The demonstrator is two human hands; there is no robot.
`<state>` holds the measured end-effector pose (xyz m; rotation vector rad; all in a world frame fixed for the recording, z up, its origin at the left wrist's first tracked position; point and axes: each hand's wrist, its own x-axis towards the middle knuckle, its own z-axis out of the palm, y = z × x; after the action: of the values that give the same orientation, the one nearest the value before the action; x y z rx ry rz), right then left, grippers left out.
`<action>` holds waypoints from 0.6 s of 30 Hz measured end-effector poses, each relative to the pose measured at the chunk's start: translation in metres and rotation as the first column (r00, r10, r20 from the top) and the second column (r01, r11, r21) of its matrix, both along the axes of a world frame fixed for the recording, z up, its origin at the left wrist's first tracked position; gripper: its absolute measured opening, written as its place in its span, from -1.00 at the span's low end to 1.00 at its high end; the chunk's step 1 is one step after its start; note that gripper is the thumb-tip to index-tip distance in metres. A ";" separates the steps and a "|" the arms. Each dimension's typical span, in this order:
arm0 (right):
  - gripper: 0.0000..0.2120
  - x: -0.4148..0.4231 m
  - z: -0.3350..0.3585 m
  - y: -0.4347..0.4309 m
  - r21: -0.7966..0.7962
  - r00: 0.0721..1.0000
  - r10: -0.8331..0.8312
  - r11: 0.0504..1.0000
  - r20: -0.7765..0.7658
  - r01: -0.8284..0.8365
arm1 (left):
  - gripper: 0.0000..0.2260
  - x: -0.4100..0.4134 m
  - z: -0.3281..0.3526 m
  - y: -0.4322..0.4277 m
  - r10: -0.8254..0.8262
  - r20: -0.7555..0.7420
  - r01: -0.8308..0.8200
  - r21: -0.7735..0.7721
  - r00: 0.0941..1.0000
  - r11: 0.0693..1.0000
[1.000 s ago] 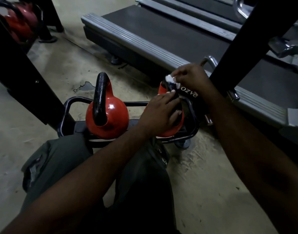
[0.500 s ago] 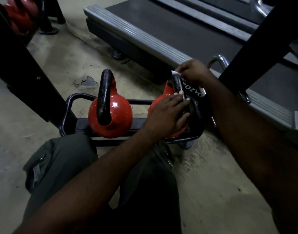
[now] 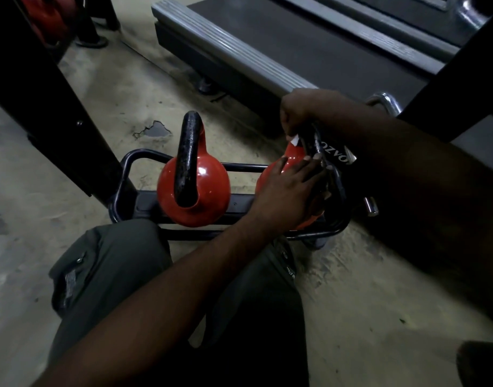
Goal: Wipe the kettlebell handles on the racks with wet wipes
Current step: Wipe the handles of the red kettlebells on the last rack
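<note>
Two red kettlebells with black handles sit in a low black rack (image 3: 133, 160) on the floor. The left kettlebell (image 3: 209, 188) stands free, its handle upright. My left hand (image 3: 290, 188) lies flat with straight fingers on the right kettlebell (image 3: 291, 156), covering most of its body. My right hand (image 3: 304, 113) grips the top of that kettlebell's black handle (image 3: 315, 141) with a white wet wipe (image 3: 295, 141) pinched against it; only a corner of the wipe shows below the fingers.
A treadmill deck (image 3: 267, 54) runs behind the rack. A black upright post (image 3: 44, 93) stands at the left, another black beam (image 3: 463, 79) at the right. More red kettlebells (image 3: 47, 15) sit at the top left. My knees in grey trousers (image 3: 114, 261) are just before the rack.
My right hand with the wipe has slid along the handle's top toward its far-left side, and less of the wipe shows. My left hand stays on the kettlebell body.
</note>
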<state>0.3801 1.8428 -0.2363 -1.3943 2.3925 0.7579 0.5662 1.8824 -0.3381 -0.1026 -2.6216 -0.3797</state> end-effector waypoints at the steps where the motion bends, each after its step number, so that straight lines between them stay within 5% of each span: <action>1: -0.82 0.001 0.002 0.002 -0.014 1.000 -0.011 1.000 0.016 0.011 | -0.53 0.000 -0.001 0.000 -0.002 0.001 0.002 0.006 1.000 1.000; 5: -0.79 -0.006 0.017 0.034 -0.255 0.967 -0.203 0.937 0.154 0.238 | -0.52 0.000 -0.002 0.001 0.018 0.023 -0.018 -0.002 1.000 1.000; 7: -0.69 -0.009 0.010 0.060 -0.411 0.833 -0.401 0.734 0.380 0.541 | -0.54 -0.001 -0.004 0.002 0.026 0.016 -0.026 0.009 1.000 1.000; 9: -0.67 -0.002 -0.008 0.080 -0.454 0.618 -0.479 0.421 0.623 0.785 | -0.57 -0.001 -0.005 0.002 0.024 0.000 -0.024 0.033 1.000 0.999; 11: -0.75 0.004 -0.032 0.089 -0.391 0.391 -0.340 0.073 0.855 0.918 | -0.59 -0.002 -0.004 0.001 0.020 -0.005 -0.020 0.039 1.000 0.999; 13: -0.89 0.013 -0.052 0.089 -0.130 0.127 -0.025 -0.214 0.992 0.968 | -0.58 -0.001 -0.002 0.001 0.014 0.013 -0.014 0.023 1.000 1.000; 15: -0.88 0.021 -0.067 0.092 0.056 -0.003 0.164 -0.318 0.986 0.947 | -0.56 -0.001 0.000 0.002 0.011 0.018 -0.011 0.009 1.000 1.000; 18: -0.87 0.022 -0.080 0.095 0.120 -0.068 0.172 -0.313 0.983 0.942 | -0.56 0.000 0.002 0.002 0.009 0.032 -0.009 0.009 0.999 1.000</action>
<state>0.4018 1.9376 -0.3165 0.2391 1.7082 -1.8538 0.5665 1.8847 -0.3357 -0.0826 -2.6503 -0.3936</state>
